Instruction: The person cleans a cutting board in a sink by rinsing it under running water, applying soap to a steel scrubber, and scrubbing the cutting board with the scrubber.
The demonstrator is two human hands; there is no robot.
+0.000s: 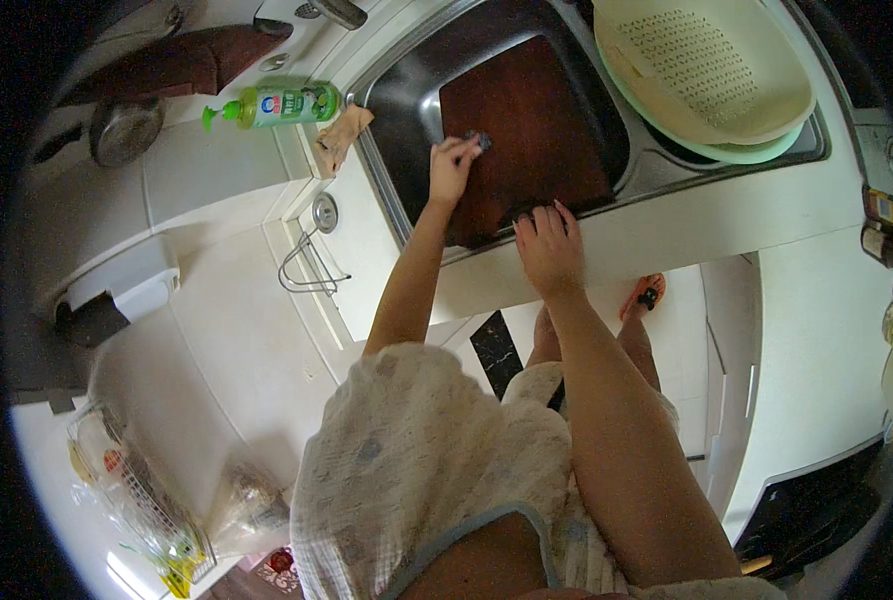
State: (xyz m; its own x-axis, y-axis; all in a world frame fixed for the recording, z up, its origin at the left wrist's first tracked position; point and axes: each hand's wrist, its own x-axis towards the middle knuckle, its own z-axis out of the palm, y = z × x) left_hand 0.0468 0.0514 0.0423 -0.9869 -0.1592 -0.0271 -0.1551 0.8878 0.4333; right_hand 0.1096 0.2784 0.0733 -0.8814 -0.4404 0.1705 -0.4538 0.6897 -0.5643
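A dark reddish-brown board (536, 120), like a cutting board, lies tilted in the stainless steel sink (401, 97). My left hand (450, 169) pinches a small dark scourer (481, 140), probably steel wool, against the board's left part. At the board's near edge, by a dark oval spot that may be a handle slot, my right hand (551, 247) grips with its fingertips over the rim. The thumb's hold there is hard to make out.
Right of the sink, a cream colander (701, 75) sits in a pale green basin (761, 154). A green pump bottle (289, 105) and a crumpled tan cloth (343, 137) are at the left. A wire rack (311, 270) stands nearer me. A dark hob (806, 502) is at lower right.
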